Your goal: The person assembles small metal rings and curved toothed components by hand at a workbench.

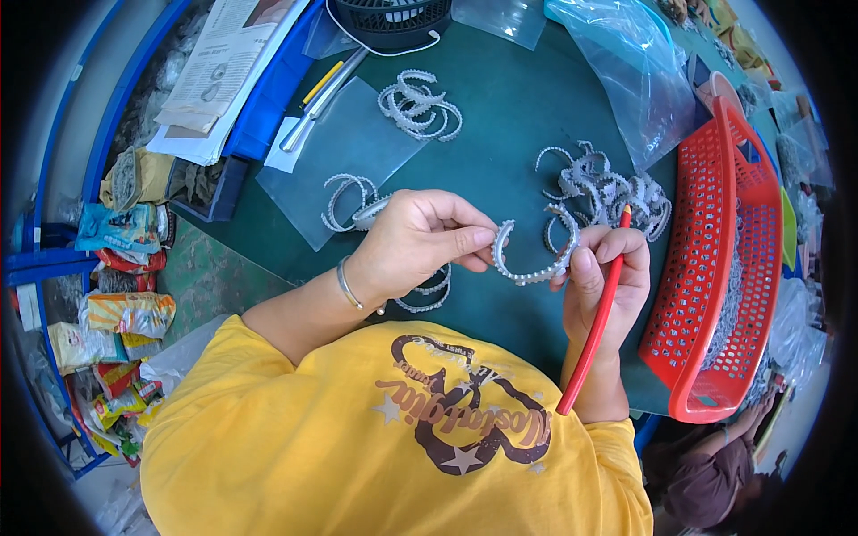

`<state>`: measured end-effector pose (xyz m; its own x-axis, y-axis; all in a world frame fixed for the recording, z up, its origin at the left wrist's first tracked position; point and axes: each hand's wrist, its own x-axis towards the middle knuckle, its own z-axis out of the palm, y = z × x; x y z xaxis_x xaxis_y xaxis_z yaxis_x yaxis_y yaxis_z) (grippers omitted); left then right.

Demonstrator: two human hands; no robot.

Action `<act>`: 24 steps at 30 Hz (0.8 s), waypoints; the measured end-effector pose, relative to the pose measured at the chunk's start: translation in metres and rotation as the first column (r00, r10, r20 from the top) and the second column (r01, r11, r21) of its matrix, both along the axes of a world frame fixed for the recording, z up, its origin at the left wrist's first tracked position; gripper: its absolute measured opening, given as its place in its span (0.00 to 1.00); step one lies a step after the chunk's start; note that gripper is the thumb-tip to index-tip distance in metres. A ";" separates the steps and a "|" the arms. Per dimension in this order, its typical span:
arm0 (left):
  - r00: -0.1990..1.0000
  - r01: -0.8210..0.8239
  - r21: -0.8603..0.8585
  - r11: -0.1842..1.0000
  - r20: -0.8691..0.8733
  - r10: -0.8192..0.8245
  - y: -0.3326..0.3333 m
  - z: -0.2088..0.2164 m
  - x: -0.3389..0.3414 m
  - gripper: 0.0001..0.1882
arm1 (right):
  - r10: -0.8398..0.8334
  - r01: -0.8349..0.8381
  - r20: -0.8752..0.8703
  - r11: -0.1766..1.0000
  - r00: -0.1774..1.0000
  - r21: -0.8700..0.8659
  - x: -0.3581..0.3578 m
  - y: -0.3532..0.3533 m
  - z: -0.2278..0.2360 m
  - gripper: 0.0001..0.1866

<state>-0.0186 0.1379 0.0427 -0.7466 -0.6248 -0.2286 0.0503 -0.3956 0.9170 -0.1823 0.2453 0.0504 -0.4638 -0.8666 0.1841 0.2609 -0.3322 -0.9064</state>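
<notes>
Between my two hands is a grey, open cuff bangle (529, 278) with a notched edge. My left hand (416, 237) pinches one end of it between thumb and fingers. The other end is gripped by my right hand (612, 272), which also has a red pencil (597, 330) tucked between its fingers, tip upward. Similar cuffs lie around them: a tangled heap (612, 192) beyond my right hand, a small pile (420, 107) farther back, and a few cuffs (349, 198) beside my left hand. Another cuff (427, 293) shows partly under my left wrist.
A red perforated basket (706, 268) with grey pieces inside stands at the right. Clear plastic bags (617, 71) lie at the back right, near a black fan-like device (393, 22). At the left are a blue bin (268, 98), papers (223, 71) and a yellow pencil (322, 83).
</notes>
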 end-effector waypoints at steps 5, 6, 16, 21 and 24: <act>1.000 0.006 0.034 0.999 0.019 -0.007 0.000 0.002 0.000 0.05 | 0.013 -0.013 0.022 1.000 1.000 -0.009 0.001 -0.001 0.002 0.12; 0.999 0.003 0.058 0.998 0.033 -0.005 0.000 0.003 0.000 0.05 | 0.013 -0.013 0.022 1.000 1.000 -0.010 0.000 -0.001 0.001 0.12; 0.972 -0.091 -0.101 0.991 -0.227 0.066 -0.007 -0.003 0.010 0.10 | 0.070 -0.075 -0.152 0.997 0.986 -0.028 -0.007 0.002 -0.009 0.13; 0.986 0.025 0.143 0.989 -0.166 -0.001 -0.003 -0.006 0.008 0.11 | 0.080 -0.092 -0.150 0.993 0.985 -0.070 -0.001 0.000 -0.004 0.12; 0.972 0.085 0.303 0.949 -0.236 -0.011 -0.002 -0.011 0.007 0.12 | 0.044 -0.056 -0.163 0.996 0.986 -0.067 0.002 -0.001 -0.002 0.10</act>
<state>-0.0113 0.1361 0.0315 -0.8287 -0.5128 -0.2242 0.2177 -0.6644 0.7150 -0.1802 0.2444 0.0481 -0.3792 -0.8699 0.3153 0.1311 -0.3878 -0.9124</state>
